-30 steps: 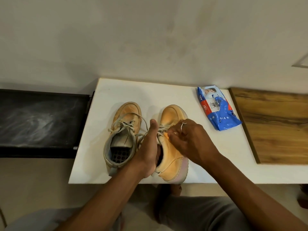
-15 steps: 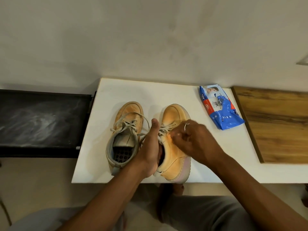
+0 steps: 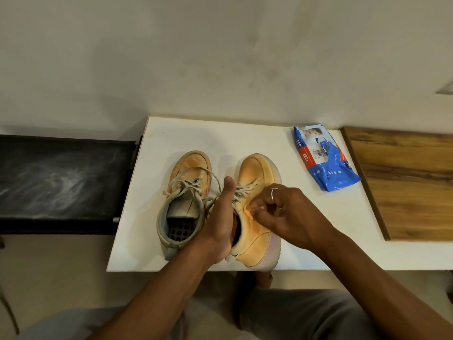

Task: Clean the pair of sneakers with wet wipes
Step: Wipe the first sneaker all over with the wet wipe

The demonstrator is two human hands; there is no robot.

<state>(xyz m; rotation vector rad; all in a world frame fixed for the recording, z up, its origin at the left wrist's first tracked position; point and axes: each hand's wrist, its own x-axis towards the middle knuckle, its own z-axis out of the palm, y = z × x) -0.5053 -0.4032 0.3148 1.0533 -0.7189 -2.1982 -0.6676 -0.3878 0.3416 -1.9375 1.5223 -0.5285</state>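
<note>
Two tan lace-up sneakers stand side by side on the white table (image 3: 171, 133), toes pointing away from me. The left sneaker (image 3: 186, 177) stands free. My left hand (image 3: 220, 224) grips the right sneaker (image 3: 256, 170) at its collar, fingers inside and thumb up along the laces. My right hand (image 3: 286, 212), with a ring on one finger, presses pinched fingertips against that sneaker's outer side. A small bright scrap, apparently a wet wipe (image 3: 247, 212), shows between the fingertips. The blue wet wipes pack (image 3: 323, 160) lies at the table's far right.
A wooden board (image 3: 404, 182) adjoins the table on the right and a black bench (image 3: 61, 180) on the left. A pale wall rises just behind the table. My knees sit below the table's near edge.
My right hand's pinched fingertips slid a little along the right sneaker's side toward the heel. My left hand kept its grip, and both sneakers stayed in place.
</note>
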